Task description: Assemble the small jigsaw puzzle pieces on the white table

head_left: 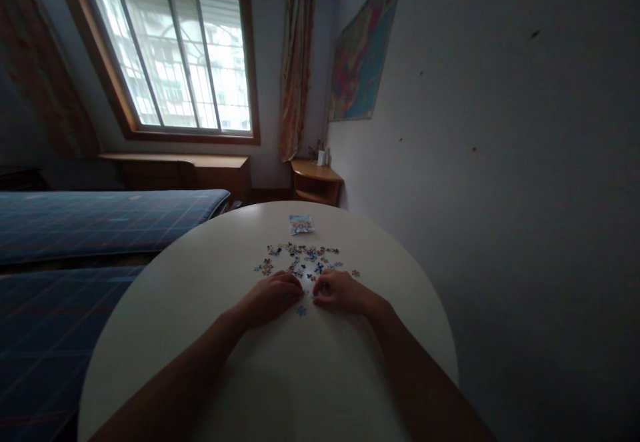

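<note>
On the round table, my left hand rests with its fingers curled and pressed together at a small light-blue puzzle piece. Facing it across a narrow gap, my right hand pinches another small pale puzzle piece, mostly hidden by the fingertips. A light-blue puzzle piece lies just below the left fingertips. Beyond both hands spreads a loose heap of puzzle pieces in mixed colours. One reddish piece lies apart, right of the heap.
A small picture packet lies on the far part of the white table. Left of the table stands a bed with a blue plaid cover. The wall runs close along the right, and a corner shelf stands behind.
</note>
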Demonstrator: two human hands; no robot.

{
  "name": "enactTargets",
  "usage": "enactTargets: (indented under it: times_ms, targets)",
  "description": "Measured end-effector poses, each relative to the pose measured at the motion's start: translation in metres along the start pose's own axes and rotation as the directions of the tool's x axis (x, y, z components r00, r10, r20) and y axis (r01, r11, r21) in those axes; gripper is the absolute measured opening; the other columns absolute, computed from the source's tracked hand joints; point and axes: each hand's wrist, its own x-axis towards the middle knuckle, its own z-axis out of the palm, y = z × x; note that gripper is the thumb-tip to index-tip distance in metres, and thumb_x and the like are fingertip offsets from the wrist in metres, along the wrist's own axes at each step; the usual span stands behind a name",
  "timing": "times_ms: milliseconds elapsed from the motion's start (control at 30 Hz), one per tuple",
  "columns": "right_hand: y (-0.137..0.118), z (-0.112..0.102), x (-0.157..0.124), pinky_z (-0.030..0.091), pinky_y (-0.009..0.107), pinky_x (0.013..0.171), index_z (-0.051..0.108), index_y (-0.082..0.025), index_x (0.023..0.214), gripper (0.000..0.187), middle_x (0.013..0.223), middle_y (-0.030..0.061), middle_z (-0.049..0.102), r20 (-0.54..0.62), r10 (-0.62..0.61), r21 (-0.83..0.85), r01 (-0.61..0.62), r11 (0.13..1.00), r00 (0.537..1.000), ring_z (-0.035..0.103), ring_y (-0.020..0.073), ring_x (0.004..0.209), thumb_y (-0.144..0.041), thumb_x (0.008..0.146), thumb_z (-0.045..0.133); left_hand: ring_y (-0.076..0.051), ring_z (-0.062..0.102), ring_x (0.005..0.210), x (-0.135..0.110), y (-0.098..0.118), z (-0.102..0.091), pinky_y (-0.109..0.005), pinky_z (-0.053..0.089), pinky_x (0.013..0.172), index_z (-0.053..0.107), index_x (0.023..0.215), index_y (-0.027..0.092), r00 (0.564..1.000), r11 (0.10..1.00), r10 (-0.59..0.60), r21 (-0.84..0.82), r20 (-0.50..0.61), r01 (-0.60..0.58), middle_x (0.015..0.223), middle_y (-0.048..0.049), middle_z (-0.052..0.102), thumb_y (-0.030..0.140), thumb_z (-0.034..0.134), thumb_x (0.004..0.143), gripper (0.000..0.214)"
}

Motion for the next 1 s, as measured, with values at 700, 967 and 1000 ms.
enactTargets:
  times_ms: [700,967,1000]
  targets:
    - [0.0,0.013,0.007,0.042,0.024,0.068,0.071,-0.018,0.09,0.013,0.085,0.0045,0.069,-0.122,0.005,0.055,0.002,0.998,0.993,0.06,0.014,0.074,-0.023,0.08,0.067,-0.017,0.061,0.098,0.003,0.001,-0.002,-0.029,0.047,0.09,0.073,0.099,0.022,0.999,0.999,0.032,-0.011,0.001,-0.032,0.104,-0.0048,0.069,0.022,0.051,0.095,0.022]
    - [0.002,0.015,0.008,0.041,0.023,0.066,0.069,-0.017,0.09,0.012,0.084,0.0042,0.067,-0.132,0.006,0.065,0.002,0.998,0.991,0.058,0.0135,0.073,-0.024,0.08,0.068,-0.018,0.061,0.1,0.003,0.004,-0.002,-0.028,0.047,0.09,0.073,0.099,0.022,1.0,1.0,0.011,-0.007,-0.001,-0.011,0.104,-0.005,0.069,0.023,0.052,0.094,0.021]
    - [0.001,0.015,0.008,0.041,0.023,0.066,0.068,-0.016,0.09,0.012,0.085,0.0043,0.067,-0.129,0.01,0.067,-0.001,0.998,0.992,0.058,0.0135,0.073,-0.024,0.08,0.068,-0.018,0.061,0.1,0.003,0.004,-0.002,-0.028,0.047,0.09,0.073,0.1,0.022,1.0,1.0,0.015,-0.008,-0.004,-0.015,0.104,-0.0052,0.069,0.023,0.052,0.094,0.021]
